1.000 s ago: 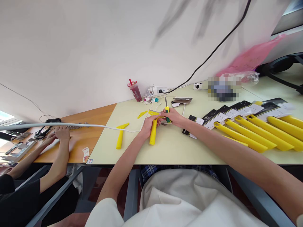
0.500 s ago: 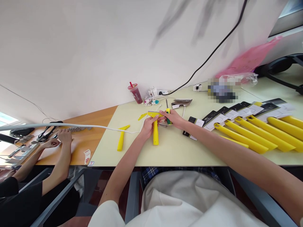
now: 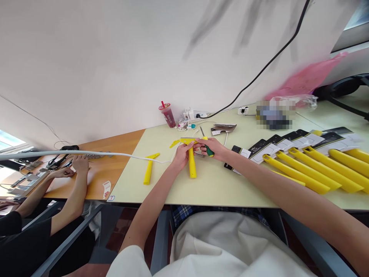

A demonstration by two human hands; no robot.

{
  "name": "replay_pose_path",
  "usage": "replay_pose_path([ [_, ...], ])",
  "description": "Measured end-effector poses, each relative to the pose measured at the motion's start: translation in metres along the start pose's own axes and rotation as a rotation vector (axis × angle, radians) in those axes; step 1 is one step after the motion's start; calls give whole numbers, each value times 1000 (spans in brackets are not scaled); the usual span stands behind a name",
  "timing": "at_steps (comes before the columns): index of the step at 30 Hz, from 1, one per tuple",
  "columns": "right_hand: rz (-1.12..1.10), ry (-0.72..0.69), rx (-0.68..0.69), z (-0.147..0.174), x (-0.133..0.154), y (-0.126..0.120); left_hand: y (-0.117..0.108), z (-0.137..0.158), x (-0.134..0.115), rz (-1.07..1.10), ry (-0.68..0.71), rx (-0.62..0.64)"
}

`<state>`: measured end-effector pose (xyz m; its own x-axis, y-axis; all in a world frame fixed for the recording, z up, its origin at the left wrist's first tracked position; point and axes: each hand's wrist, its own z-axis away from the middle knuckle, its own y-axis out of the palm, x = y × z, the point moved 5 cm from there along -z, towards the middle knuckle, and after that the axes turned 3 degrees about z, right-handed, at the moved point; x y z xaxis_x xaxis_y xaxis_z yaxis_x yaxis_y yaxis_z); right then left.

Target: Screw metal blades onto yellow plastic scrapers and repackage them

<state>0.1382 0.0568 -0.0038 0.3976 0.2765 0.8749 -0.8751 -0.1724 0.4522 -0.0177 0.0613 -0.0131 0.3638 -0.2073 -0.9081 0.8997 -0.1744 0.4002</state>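
Note:
My left hand [image 3: 181,154] is closed around the neck of a yellow T-shaped scraper [image 3: 192,167], whose handle points down toward me. A thin metal blade edge shows along its head. In my right hand [image 3: 216,148] a screwdriver [image 3: 208,150] with a green and yellow handle is gripped, its shaft pointing up and to the left, away from the scraper. My right fingertips also touch the right end of the scraper head. A loose yellow handle [image 3: 148,172] lies to the left, and a small yellow piece [image 3: 174,143] sits just behind my left hand.
Several yellow handles [image 3: 314,175] with black-and-white cards [image 3: 261,150] lie at the right. A red drink cup [image 3: 168,115], a power strip [image 3: 188,114] and an open dark packet [image 3: 223,129] stand farther back. A white cable [image 3: 123,154] crosses at left, near a co-worker's hands [image 3: 80,163].
The screwdriver has tilted, its tip now leaning left and its handle end lower to the right. Both hands stay on the scraper. The view has shifted slightly.

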Motion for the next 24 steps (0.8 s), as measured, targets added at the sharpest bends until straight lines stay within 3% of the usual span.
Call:
replay_pose_path([
  [9, -57, 1, -43, 0, -2, 2, -1, -3, -1, -29, 9, 49],
  [15, -89, 13, -66, -2, -6, 0, -5, -4, 2, -30, 40, 1],
  [24, -107, 38, -137, -7, -13, -6, -2, -8, 10, 53, -67, -7],
])
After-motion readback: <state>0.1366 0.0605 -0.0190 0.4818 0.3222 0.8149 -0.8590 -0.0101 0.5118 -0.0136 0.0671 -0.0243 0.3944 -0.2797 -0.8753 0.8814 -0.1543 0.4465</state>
